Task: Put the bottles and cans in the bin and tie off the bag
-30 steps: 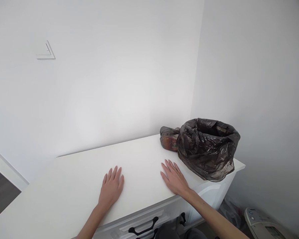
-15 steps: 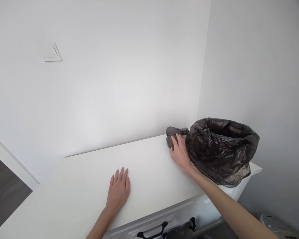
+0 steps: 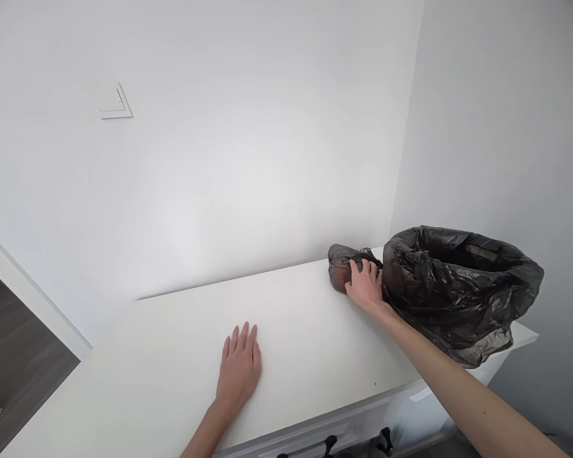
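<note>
A small tied bundle of dark, thin plastic [image 3: 340, 272] lies on the white cabinet top [image 3: 296, 343] by the back wall, with something reddish-brown dimly showing inside. My right hand [image 3: 365, 285] is against the bundle's right side, fingers bent and apart, not closed around it. Just right of that hand stands a large black plastic bag [image 3: 439, 299], its mouth gaping upward and its lower edge draped near the cabinet's front. What lies inside its dark mouth is hard to make out. Flat on the cabinet top rests my left hand [image 3: 239, 366], fingers stretched and holding nothing.
Behind the cabinet rises a white wall with a light switch [image 3: 117, 105]. A grey side wall [image 3: 496, 140] meets it at the right. Black handles [image 3: 386, 440] stick out from the cabinet front. At the left is a dark wood floor [image 3: 19, 356].
My right hand has slid slightly right across the bundle, showing more of it. The left hand stays flat. The view has shifted, and the large bag's mouth appears wider.
</note>
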`<state>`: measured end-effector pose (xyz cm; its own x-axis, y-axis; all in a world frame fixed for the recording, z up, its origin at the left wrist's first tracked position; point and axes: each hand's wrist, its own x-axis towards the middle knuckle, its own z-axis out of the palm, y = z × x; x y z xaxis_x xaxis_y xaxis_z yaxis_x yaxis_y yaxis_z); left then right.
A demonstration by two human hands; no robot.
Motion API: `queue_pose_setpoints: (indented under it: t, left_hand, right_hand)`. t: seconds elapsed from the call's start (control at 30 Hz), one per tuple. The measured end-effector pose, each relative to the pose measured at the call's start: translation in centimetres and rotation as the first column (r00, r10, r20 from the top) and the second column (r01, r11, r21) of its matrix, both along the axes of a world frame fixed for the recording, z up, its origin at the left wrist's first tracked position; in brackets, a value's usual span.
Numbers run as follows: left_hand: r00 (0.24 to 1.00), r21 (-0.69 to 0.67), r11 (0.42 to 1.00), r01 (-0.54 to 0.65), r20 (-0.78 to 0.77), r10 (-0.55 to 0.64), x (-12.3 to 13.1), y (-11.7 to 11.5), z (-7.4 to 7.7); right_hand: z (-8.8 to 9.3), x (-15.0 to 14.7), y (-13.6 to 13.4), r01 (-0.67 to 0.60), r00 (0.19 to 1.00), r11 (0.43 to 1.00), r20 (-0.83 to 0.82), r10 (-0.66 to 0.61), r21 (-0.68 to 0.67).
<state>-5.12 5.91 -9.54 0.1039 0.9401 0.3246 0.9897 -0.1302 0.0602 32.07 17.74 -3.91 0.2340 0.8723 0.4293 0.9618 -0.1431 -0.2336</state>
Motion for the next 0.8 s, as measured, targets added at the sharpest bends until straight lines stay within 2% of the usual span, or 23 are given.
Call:
queue_pose_setpoints:
  t: [0.13,0.23,0.33,0.4,0.47,0.57,0.7,0.8]
  left_hand:
    - [1.0,-0.025,1.0,-0.006,0.001,0.006,0.1,0.0,0.3]
    - [1.0,-0.028,1.0,0.006,0.011,-0.006,0.2,-0.1,0.6]
    - [0.999,-0.015,1.0,0.021,0.028,-0.02,0.3,-0.1,0.6]
    - [0.999,-0.002,1.0,0.026,0.035,-0.025,0.4,-0.1,0.5]
    - [0.999,0.003,1.0,0.023,0.037,-0.023,0.4,0.0,0.4]
    - [0.999,0.0,1.0,0.015,0.037,-0.015,0.5,-0.1,0.3]
    - [0.999,0.009,1.0,0.019,0.041,-0.02,0.6,-0.3,0.6]
    - [0.998,0.05,0.999,0.014,0.056,-0.017,0.9,-0.7,1.2]
  right_hand:
    - [0.3,-2.1,-1.7,-0.096,0.995,0.994,-0.009,0.096,0.045]
    - [0.5,-4.3,-3.9,-0.241,0.961,0.963,-0.111,0.254,0.119]
    - [0.4,-5.5,-6.8,-0.426,0.829,0.858,-0.257,0.497,0.286]
    - [-0.1,-5.4,-8.7,-0.443,0.731,0.793,-0.343,0.589,0.419]
    - [-1.1,-4.5,-10.1,-0.351,0.699,0.79,-0.421,0.578,0.503]
    - [-3.4,-3.0,-11.1,-0.234,0.718,0.835,-0.491,0.494,0.498]
    - [-5.9,-2.3,-10.6,-0.289,0.753,0.863,-0.458,0.473,0.415]
    - [-6.6,-2.5,-9.8,-0.354,0.755,0.859,-0.429,0.496,0.369]
